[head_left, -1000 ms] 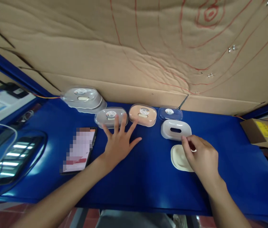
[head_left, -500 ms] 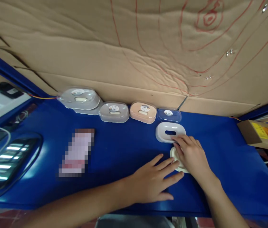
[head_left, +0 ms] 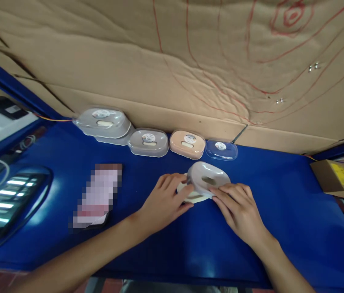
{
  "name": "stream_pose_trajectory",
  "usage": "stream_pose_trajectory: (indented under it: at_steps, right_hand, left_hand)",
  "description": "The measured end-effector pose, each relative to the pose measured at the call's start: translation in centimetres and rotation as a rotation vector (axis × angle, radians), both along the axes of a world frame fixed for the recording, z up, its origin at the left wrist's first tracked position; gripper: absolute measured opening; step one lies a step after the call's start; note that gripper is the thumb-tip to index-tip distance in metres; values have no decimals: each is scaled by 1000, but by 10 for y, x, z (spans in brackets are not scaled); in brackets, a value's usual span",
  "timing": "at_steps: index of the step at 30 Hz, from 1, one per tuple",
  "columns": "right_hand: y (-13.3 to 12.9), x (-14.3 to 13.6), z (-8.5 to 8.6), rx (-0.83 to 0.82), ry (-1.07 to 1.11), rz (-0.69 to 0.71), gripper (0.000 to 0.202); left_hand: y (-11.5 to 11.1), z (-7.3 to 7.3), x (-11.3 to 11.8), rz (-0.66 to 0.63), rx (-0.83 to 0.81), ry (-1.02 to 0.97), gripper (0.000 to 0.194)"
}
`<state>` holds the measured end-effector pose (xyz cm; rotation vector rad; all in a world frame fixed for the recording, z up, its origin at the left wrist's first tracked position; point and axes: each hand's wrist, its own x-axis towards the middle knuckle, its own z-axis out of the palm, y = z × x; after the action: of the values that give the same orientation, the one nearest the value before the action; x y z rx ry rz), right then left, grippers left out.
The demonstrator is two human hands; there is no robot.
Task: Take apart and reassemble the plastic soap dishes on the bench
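Note:
My right hand (head_left: 239,207) pinches the near right edge of a white oval shell (head_left: 198,171) with a slot in its middle. The shell is tilted, its left side raised over a cream oval base (head_left: 201,198) on the blue table. From the left, my left hand (head_left: 167,199) has its bent fingers and thumb around the base's left edge, close to the shell's left side. The shell and my fingers hide much of the base. Whether the shell rests on the base, I cannot tell. Beyond it lies a clear oval lid (head_left: 228,154) with a round sticker.
Along the cardboard wall (head_left: 123,69) stand a peach lidded box (head_left: 176,143), a grey lidded box (head_left: 160,147) and stacked grey boxes (head_left: 120,127). A phone (head_left: 101,191) with a blurred-out screen lies left; a cardboard box (head_left: 327,173) stands at right.
My right hand has brought the white shell nearer and left, tilting it above the cream base. The base has moved left, and my spread left hand has closed at its edge.

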<state>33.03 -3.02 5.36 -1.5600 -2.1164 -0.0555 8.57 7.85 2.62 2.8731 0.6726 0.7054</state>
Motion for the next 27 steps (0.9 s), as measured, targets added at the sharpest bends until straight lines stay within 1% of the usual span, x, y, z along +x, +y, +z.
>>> stream_pose_trajectory:
  at_steps: [2, 3, 5, 6, 7, 9, 11, 13, 15, 16, 18, 20, 22, 24, 27]
  right_hand:
    - [2, 1, -3, -7, -6, 19, 27]
    - [2, 1, -5, -14, -7, 32, 28]
    - [4, -1, -8, -35, -4, 66, 29]
    - [4, -3, -9, -45, -2, 85, 29]
    - [4, -5, -10, -54, 0, 103, 29]
    - [4, -11, -13, -62, 13, 132, 28]
    - [4, -14, -15, -72, 31, 156, 27]
    - [4, -13, -17, -94, 53, 187, 27]
    - [5, -5, -20, -110, 89, 180, 28]
    - [6, 1, -22, -113, 108, 142, 30]
    - [12, 14, -29, -113, 122, -11, 38]
    - [22, 27, -38, -123, 80, -185, 49]
    - [32, 37, -46, -145, 3, -299, 59]
    - [40, 44, -51, -165, -53, -339, 63]
    - [42, 46, -52, -139, -77, -361, 57]
  left_hand:
    - [4, -7, -1, 105, -103, -78, 64]
    - [5, -10, -1, 133, -173, -97, 75]
    - [6, -14, -1, 131, -306, -91, 99]
    - [7, -16, -1, 107, -351, -76, 106]
    - [7, -17, -2, 80, -378, -60, 109]
    - [7, -17, -2, 38, -395, -30, 106]
    - [7, -17, -3, 27, -380, -4, 99]
    - [7, -15, -4, 23, -357, 20, 92]
    - [6, -13, -5, 5, -342, 48, 82]
    - [5, -11, -5, -12, -343, 66, 77]
    - [3, -8, -7, -51, -358, 97, 71]
    - [0, -6, -7, -70, -380, 118, 68]
    - [-1, -5, -7, -63, -397, 128, 67]
    - [-1, -6, -6, -56, -403, 136, 66]
    - [1, -6, -6, -66, -405, 137, 65]
